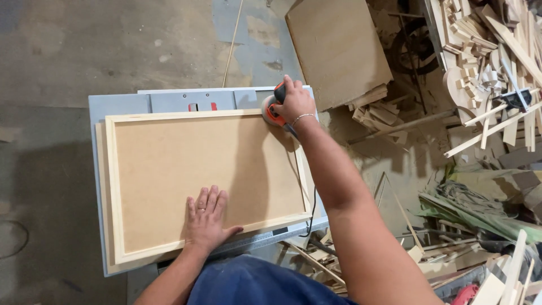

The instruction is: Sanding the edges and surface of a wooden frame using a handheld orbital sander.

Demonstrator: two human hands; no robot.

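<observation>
a dusty concrete floor [62, 51] fills the left of the head view, and a grey metal work table [121, 103] stands in the middle of it. on the table lies a rectangular framed panel [192, 169], a brown fibreboard sheet edged with pale wooden strips, its long side running left to right. the person's left hand [206, 217] rests flat on the board near the lower edge, fingers together and stretched out, thumb spread to the right, palm down and grasping nothing. the right hand [294, 101] reaches across to the far right corner of the frame and is wrapped around the top of an orange and black hand sander [273, 110], whose round pad sits on the corner of the wooden strip. a thin bracelet [302, 117] circles that wrist. a black cord [312, 209] hangs down past the right edge of the table. beyond the table a large plain board [339, 48] lies tilted on the floor, and to the right a heap of wood offcuts [485, 62] and thin slats spreads across the ground. a steel ruler [254, 242] runs along the near edge of the table, just below the frame.
</observation>
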